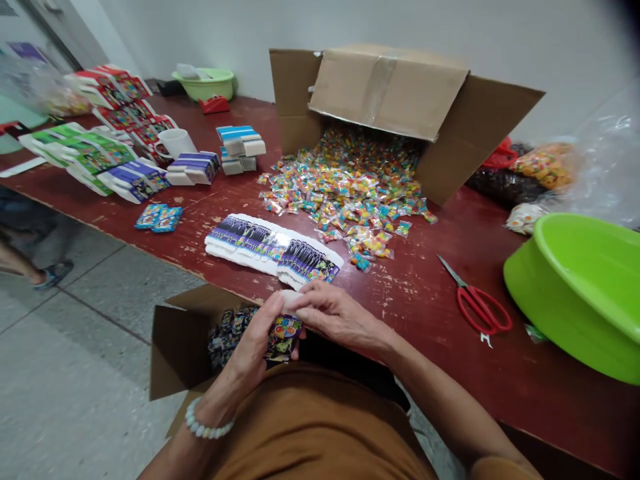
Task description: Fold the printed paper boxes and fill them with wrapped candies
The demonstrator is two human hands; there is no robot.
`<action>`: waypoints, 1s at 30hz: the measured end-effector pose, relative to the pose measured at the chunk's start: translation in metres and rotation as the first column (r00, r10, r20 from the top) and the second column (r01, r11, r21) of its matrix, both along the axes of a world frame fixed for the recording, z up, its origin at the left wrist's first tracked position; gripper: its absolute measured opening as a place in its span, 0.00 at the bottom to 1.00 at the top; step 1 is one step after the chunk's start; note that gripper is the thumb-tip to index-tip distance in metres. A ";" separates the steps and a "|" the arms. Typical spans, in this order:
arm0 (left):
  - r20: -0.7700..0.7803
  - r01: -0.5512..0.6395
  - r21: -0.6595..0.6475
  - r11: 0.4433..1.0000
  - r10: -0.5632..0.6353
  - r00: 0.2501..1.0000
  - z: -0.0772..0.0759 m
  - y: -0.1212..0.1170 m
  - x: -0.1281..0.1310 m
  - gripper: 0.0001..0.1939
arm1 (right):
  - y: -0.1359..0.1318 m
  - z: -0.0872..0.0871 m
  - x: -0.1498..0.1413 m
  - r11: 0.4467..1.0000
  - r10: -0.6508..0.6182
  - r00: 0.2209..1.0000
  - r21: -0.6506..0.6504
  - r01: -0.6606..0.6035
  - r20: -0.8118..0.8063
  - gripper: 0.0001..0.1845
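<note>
My left hand (pixel 255 340), a bead bracelet on its wrist, is wrapped round a small printed candy box (pixel 285 337) near the table's front edge. My right hand (pixel 340 317) has its fingers closed at the white flap at the box's top end; the fingertips are partly hidden. Just beyond my hands lies a row of flat, overlapping purple-and-white box blanks (pixel 250 240). Below my left hand, an open carton (pixel 180 350) contains many dark printed packs. Small wrapped candies (pixel 345 187) spill from a cardboard box (pixel 390 90) lying on its side.
Red-handled scissors (pixel 483 308) lie at right by a green basin (pixel 565 300). Stacked boxes (pixel 100 150), a white mug (pixel 176 143) and two blue packs (pixel 159 218) occupy the left. Behind stands a light green bowl (pixel 207 85). A person's foot (pixel 53 273) shows at far left.
</note>
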State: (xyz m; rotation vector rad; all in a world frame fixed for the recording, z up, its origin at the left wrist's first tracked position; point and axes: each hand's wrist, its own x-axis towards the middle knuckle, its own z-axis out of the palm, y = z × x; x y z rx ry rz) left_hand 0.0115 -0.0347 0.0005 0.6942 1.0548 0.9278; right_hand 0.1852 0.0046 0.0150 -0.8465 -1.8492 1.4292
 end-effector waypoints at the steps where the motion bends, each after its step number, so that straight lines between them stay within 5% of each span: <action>1: 0.007 -0.009 0.009 1.000 0.009 1.000 0.000 0.001 0.000 0.22 | -0.001 -0.005 -0.002 0.988 -0.110 0.988 -0.119 0.098 -0.104 0.09; 3: 0.025 -0.025 0.032 0.999 0.024 0.999 0.001 0.001 0.002 0.21 | -0.003 -0.013 -0.007 0.916 -0.276 0.933 -0.356 0.183 -0.232 0.17; 5: 0.028 -0.059 0.066 0.996 0.057 0.998 0.000 0.000 0.004 0.20 | -0.005 -0.020 -0.011 0.865 -0.276 0.922 -0.488 0.114 -0.273 0.26; 9: 0.012 -0.085 0.085 0.993 0.085 0.996 0.000 -0.002 0.010 0.22 | -0.009 -0.031 -0.019 0.877 -0.171 0.949 -0.480 0.024 -0.265 0.20; 11: 0.070 -0.054 0.033 0.998 0.052 0.996 0.002 -0.001 0.010 0.24 | -0.010 -0.033 -0.021 0.908 -0.243 0.935 -0.400 0.126 -0.258 0.18; 14: 0.203 -0.019 -0.098 0.995 0.039 0.978 0.006 0.002 0.006 0.27 | -0.011 -0.033 -0.020 0.952 -0.303 0.929 -0.020 0.305 -0.213 0.13; 16: 0.244 -0.006 -0.165 0.986 0.047 0.969 0.006 0.003 0.005 0.28 | -0.011 -0.030 -0.018 0.934 -0.271 0.952 0.202 0.296 -0.144 0.10; 17: 0.238 -0.005 -0.176 0.984 0.048 0.970 0.006 0.003 0.004 0.29 | -0.011 -0.029 -0.017 0.939 -0.251 0.961 0.210 0.271 -0.117 0.10; 20: 0.168 -0.046 -0.130 0.991 0.067 0.984 0.003 0.002 0.006 0.31 | -0.011 -0.026 -0.016 0.974 -0.220 0.969 -0.088 0.211 -0.110 0.07; 24: 0.171 -0.025 -0.067 0.997 0.036 0.985 0.000 -0.002 0.008 0.37 | -0.007 -0.026 -0.019 0.887 -0.241 0.951 -0.442 0.135 -0.193 0.09; 27: 0.196 0.020 -0.100 0.995 0.000 0.981 0.000 -0.002 0.006 0.41 | -0.005 -0.024 -0.018 0.883 -0.243 0.937 -0.457 0.107 -0.250 0.12; 30: 0.206 0.024 -0.147 0.989 0.006 0.979 0.003 0.000 0.005 0.41 | -0.006 -0.021 -0.013 0.963 -0.200 0.961 -0.220 0.156 -0.191 0.11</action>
